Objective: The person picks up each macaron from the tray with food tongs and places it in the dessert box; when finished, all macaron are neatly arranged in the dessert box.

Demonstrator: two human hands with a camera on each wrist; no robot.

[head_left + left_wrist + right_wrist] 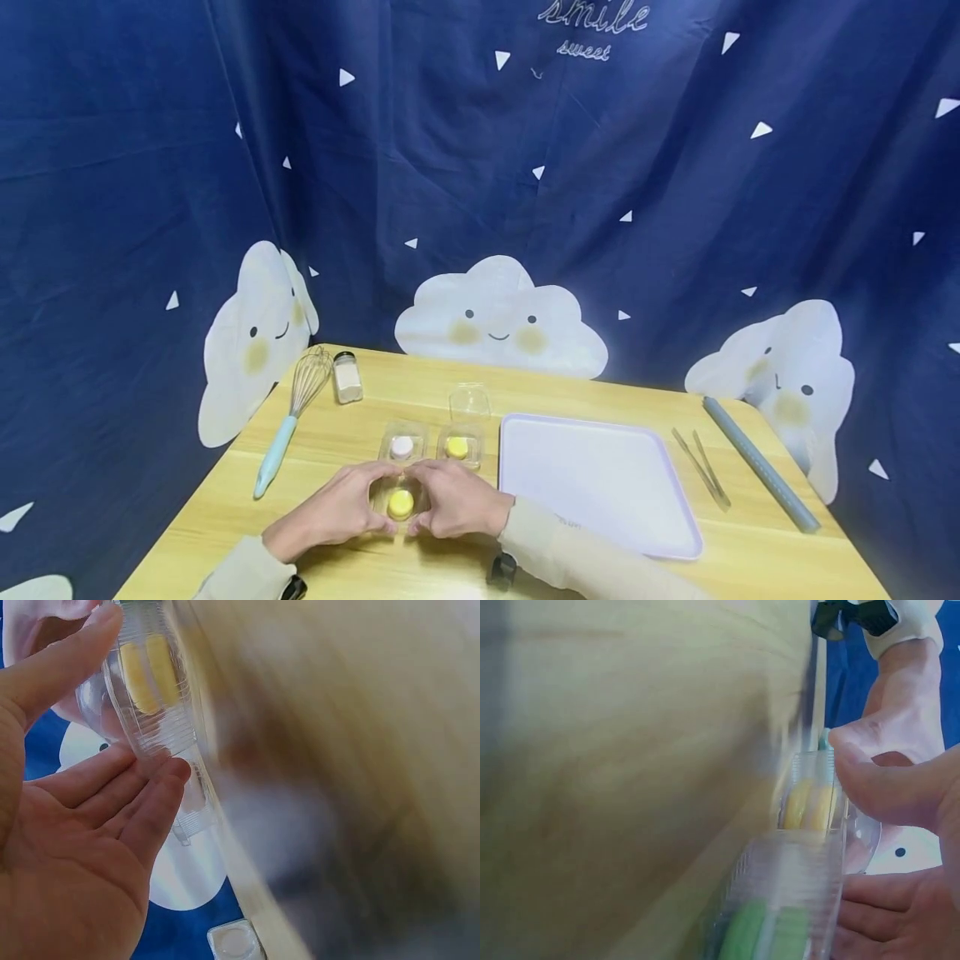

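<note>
Near the front of the table a clear plastic box holds a yellow macaron (401, 504). My left hand (347, 510) frames it from the left and my right hand (459, 502) from the right, thumbs on the near side, fingers at the far side. In the left wrist view the left thumb and fingertips meet the rim of the box (169, 735), beside a clear domed lid (91, 705). The right wrist view shows the right thumb at the same lid (864, 836). A green macaron (742, 930) in another box stands close by, hidden in the head view.
Behind the hands stand boxes with a pale macaron (401, 447) and a yellow one, plus a loose clear lid (469, 402). A white tray (596, 483) lies right, then tongs (702, 468) and a grey rod (761, 464). A whisk (291, 417) and jar (347, 377) are left.
</note>
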